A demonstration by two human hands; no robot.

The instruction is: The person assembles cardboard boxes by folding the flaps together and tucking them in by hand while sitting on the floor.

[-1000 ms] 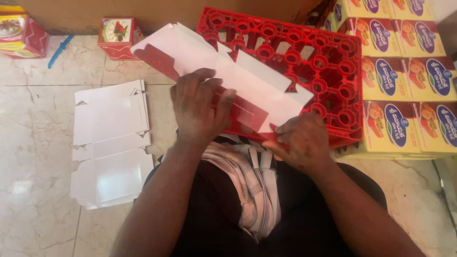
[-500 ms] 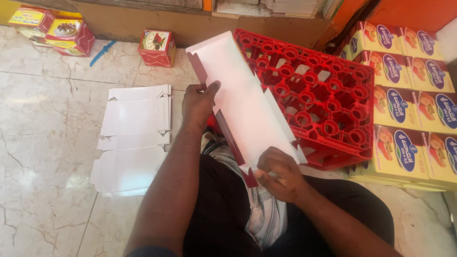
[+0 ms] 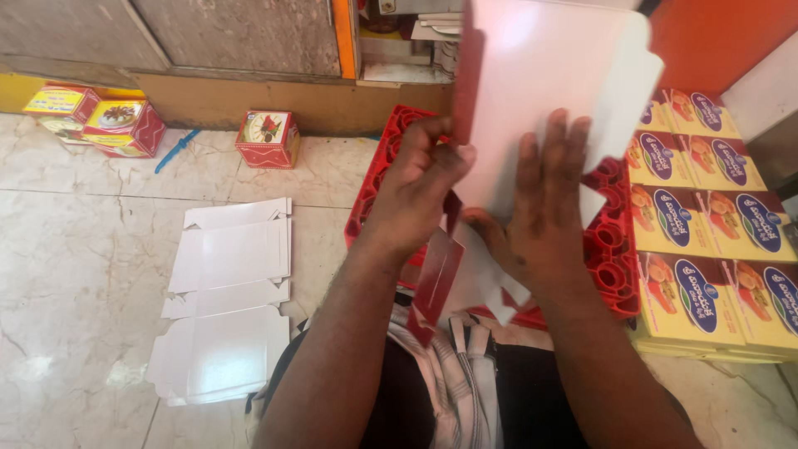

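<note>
I hold a flat cardboard box blank (image 3: 540,91) up in front of me, above the red crate (image 3: 611,258). My left hand (image 3: 420,187) pinches its left edge with curled fingers, and my right hand (image 3: 540,208) lies open and flat against its white side. More flat blanks (image 3: 229,299) lie on the floor to the left, and yellow boxes (image 3: 706,249) are stacked on the right.

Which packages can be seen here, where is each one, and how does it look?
Flat carton: held up in both hands, white inside, red outside.
Carton blanks: flat white stack on the floor, left.
Small box: red cube by the far wall.
Two boxes: far left, red and yellow.
Yellow boxes: rows at right, blue ovals.
</note>
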